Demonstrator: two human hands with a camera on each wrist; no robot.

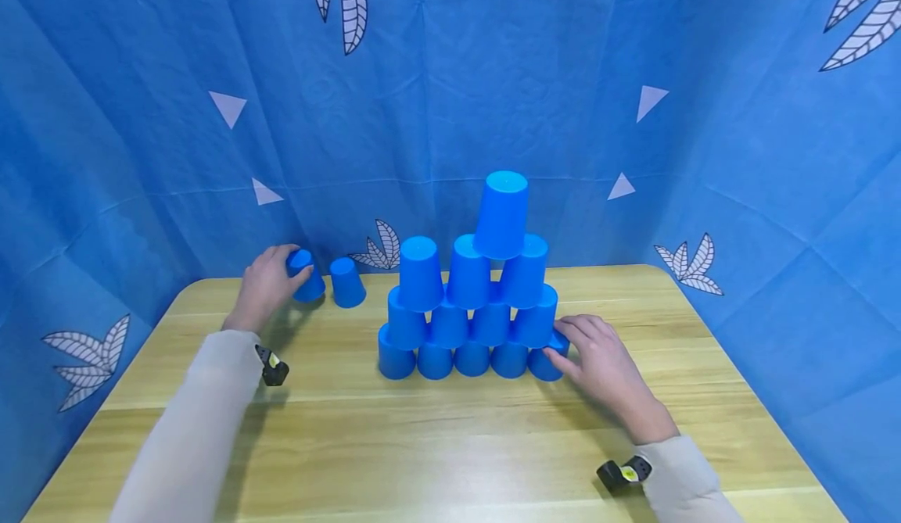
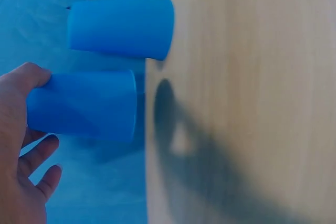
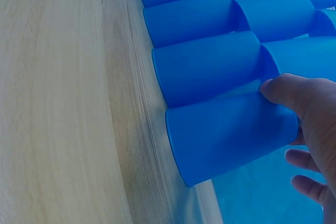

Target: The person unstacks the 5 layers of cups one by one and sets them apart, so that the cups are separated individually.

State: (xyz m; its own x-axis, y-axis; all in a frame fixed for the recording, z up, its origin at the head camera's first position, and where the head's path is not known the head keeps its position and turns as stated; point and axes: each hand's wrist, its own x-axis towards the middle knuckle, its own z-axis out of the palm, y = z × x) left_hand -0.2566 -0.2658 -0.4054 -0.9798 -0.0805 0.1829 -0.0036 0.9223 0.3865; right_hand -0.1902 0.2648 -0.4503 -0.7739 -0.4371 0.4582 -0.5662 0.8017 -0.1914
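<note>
Upside-down blue cups form a stack in the head view: a bottom row (image 1: 472, 359), a second row (image 1: 449, 324), three cups in the third row (image 1: 469, 274) and one top cup (image 1: 502, 214) over the right pair. The left hand (image 1: 266, 284) (image 2: 23, 145) grips the upper part of a separate blue cup (image 1: 306, 277) (image 2: 84, 106) at the table's back left. Thumb and fingers of the right hand (image 1: 608, 367) (image 3: 315, 124) hold the upper part of the rightmost bottom cup (image 1: 545, 364) (image 3: 231, 132).
Another upside-down blue cup (image 1: 348, 283) (image 2: 121, 27) stands just right of the left hand's cup. The wooden table (image 1: 422, 445) has a blue patterned cloth (image 1: 450, 101) behind it and at both sides.
</note>
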